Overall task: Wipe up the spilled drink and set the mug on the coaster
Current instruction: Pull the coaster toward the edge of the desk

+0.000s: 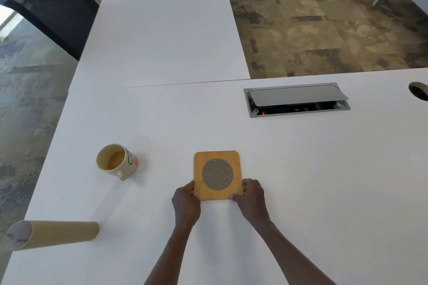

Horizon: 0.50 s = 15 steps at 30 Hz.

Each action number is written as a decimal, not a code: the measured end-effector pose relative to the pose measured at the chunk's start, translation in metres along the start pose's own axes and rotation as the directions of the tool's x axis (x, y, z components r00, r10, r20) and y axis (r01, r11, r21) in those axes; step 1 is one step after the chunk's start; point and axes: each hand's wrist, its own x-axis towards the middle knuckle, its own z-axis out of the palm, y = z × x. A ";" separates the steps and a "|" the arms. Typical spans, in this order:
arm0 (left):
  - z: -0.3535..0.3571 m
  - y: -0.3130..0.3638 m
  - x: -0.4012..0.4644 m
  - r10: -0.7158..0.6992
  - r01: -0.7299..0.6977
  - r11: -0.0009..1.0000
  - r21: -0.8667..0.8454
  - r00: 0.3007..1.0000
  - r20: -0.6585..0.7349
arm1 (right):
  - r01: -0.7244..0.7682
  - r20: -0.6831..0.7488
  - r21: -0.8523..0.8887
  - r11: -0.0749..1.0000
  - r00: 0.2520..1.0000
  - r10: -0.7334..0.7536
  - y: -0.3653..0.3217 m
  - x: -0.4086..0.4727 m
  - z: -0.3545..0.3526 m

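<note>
Both hands, the left hand (186, 200) and right hand (252, 194), pinch the coaster (217, 174). The mug (117, 161) maybe still holds drink; bumping it could spill more.

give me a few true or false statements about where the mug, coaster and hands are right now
1. Both hands hold the coaster by its near corners. True: left hand, right hand.
2. The mug stands on the coaster. False: it stands on the table, apart from the coaster, to its left.
3. The mug has liquid in it. True.
4. The cardboard tube stands upright. False: it lies on its side.
5. The nearer cable hatch is fully closed. False: its lid is partly raised.
</note>
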 end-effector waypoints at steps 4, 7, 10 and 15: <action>0.000 -0.002 -0.001 0.019 -0.019 0.999 0.032 1.000 0.004 | 0.012 0.002 -0.007 1.000 1.000 -0.012 0.000 0.000 0.000; 0.001 -0.003 0.000 0.021 -0.022 0.998 0.051 1.000 0.010 | 0.030 -0.002 -0.001 1.000 1.000 -0.030 0.000 -0.002 0.001; 0.000 -0.006 0.001 0.018 -0.019 0.998 0.057 1.000 0.016 | 0.064 -0.016 -0.006 0.998 0.998 -0.064 0.001 -0.004 0.001; -0.001 -0.009 0.000 0.011 -0.012 0.998 0.057 1.000 0.022 | 0.106 -0.027 -0.035 0.994 0.994 -0.107 0.002 -0.008 0.003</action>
